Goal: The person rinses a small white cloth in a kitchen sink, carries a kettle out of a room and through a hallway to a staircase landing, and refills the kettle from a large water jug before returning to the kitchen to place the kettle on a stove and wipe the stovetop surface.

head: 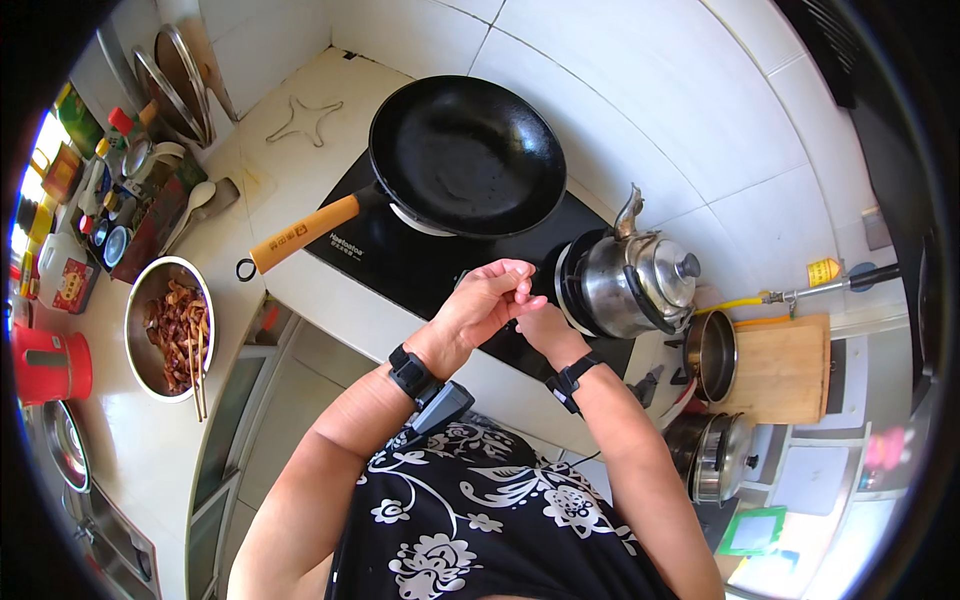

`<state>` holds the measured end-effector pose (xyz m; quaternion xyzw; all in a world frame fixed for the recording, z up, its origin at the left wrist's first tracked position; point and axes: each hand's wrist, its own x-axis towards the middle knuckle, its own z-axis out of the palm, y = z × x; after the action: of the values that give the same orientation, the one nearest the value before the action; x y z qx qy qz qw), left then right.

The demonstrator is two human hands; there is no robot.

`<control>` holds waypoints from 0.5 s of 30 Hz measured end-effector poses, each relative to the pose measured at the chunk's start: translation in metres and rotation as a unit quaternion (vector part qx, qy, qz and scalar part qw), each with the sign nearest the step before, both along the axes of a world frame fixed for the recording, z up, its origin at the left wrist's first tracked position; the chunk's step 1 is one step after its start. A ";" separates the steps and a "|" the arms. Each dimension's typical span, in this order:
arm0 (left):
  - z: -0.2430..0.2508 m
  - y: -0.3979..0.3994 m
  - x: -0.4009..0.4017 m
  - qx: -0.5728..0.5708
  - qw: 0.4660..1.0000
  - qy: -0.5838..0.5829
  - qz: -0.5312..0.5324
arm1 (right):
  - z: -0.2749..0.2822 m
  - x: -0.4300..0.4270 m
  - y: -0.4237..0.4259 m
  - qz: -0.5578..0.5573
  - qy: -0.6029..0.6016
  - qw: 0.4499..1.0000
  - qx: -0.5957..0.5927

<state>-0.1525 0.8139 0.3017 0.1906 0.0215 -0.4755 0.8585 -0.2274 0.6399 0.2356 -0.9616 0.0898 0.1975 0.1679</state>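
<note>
In front of my body my left hand [484,304] and my right hand [553,330] meet at the fingertips, above the front of a black glass cooktop [420,281]. My left fingers are curled in with the thumb against them, and I see nothing held there. The right hand's fingers are bent and partly hidden, so its grip is unclear. Beyond the hands, a black wok [469,157] sits on the left burner, its wooden handle [304,232] pointing left. A steel kettle [619,285] stands on the right burner, just past my right hand.
On the left counter, a steel bowl [139,330] holds dark meat pieces and chopsticks [196,375]. Behind it stand sauce bottles and a box with utensils [199,199]. A wire rack [307,124] lies left of the wok. At right are a small pan [714,356], cutting board [780,371] and lidded pot [720,457].
</note>
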 end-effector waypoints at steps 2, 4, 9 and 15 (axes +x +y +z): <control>-0.004 -0.004 0.000 -0.010 1.000 0.009 0.005 | -0.016 -0.002 -0.010 -0.010 0.007 1.000 0.003; -0.006 -0.004 0.002 -0.011 1.000 0.009 0.000 | -0.018 0.002 -0.008 -0.013 0.013 1.000 0.011; -0.006 -0.006 0.004 -0.021 1.000 0.021 0.009 | -0.030 -0.001 -0.021 -0.027 0.010 0.998 0.047; -0.010 -0.010 0.006 -0.022 1.000 0.017 0.012 | -0.013 0.005 -0.010 -0.028 0.028 0.997 0.066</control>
<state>-0.1465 0.8044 0.2914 0.1629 0.0277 -0.4684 0.8679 -0.2220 0.6295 0.2221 -0.9396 0.1079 0.2253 0.2340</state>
